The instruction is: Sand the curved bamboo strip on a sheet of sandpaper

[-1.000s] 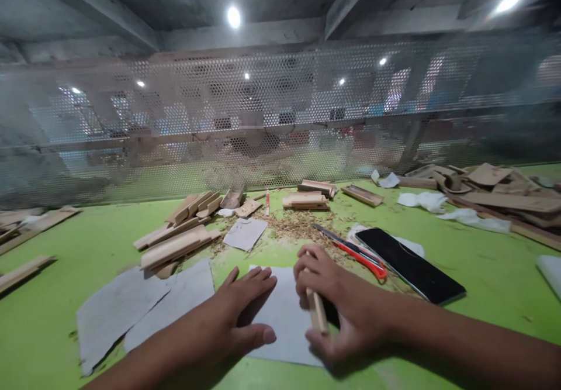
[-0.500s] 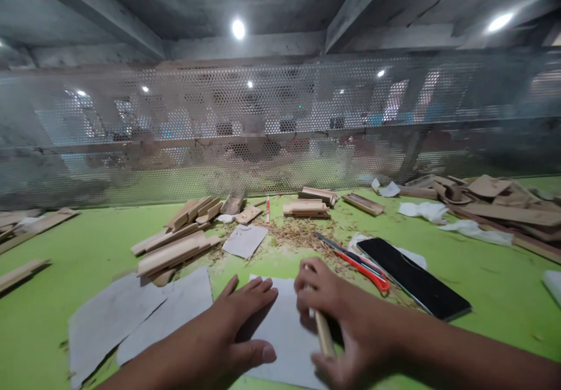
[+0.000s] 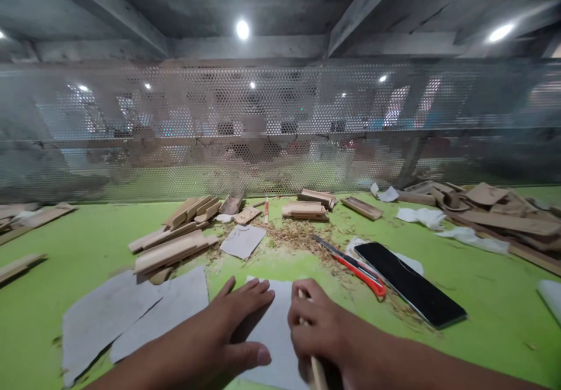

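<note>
My left hand [image 3: 228, 328] lies with its fingers outstretched over a white sheet [image 3: 277, 346] on the green table. Beside it, to the right, my right hand [image 3: 326, 334] is closed around a narrow piece of pale wood [image 3: 318, 373]. The piece points toward me, and its middle is covered by the fingers. It is held over the right part of the sheet; whether it touches the sheet is hidden by the hand.
Past my right hand lie an orange utility knife [image 3: 357, 268] and a black phone [image 3: 412, 285]. Pale wood pieces [image 3: 170, 252] are stacked at left, near torn white sheets [image 3: 114, 314]. Shavings [image 3: 293, 235] litter the middle. A perforated metal screen [image 3: 272, 109] stands behind.
My right hand has come slightly closer to me with the wood piece, and its fingers have wrapped tighter round it. My left hand stays flat on the sheet.
</note>
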`<state>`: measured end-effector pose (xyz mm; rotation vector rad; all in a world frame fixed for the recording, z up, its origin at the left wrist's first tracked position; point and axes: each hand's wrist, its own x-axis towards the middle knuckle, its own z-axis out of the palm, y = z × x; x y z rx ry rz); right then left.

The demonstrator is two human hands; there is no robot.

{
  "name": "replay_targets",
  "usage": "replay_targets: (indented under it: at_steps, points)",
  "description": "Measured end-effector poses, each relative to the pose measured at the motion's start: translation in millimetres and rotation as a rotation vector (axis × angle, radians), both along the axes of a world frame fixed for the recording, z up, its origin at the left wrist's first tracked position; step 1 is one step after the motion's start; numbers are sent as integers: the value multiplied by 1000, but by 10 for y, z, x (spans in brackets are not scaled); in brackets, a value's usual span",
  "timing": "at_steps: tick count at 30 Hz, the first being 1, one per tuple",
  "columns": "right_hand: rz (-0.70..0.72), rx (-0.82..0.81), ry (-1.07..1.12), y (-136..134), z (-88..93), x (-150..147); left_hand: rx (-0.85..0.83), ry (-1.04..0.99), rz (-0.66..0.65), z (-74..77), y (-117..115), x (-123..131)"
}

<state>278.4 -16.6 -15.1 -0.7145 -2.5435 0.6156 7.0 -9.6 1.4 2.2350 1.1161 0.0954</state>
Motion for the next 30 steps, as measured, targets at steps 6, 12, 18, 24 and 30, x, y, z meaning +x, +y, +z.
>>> replay_targets:
  at_steps: [6,12,18,24,30]
  points:
    - [-285,24,-32,6,82,47,36,-18,-43,39,-3,14]
    - [-83,6,-23,-55,91,24,27,-17,-65,19,11,4]
    - [-81,2,-42,-73,134,21,22,-26,-73,16,11,7]
    - [-234,9,-48,-44,96,62,34,3,-50,20,5,16]
    - [-46,-4,9,-50,76,43,43,26,-81,1,18,14]
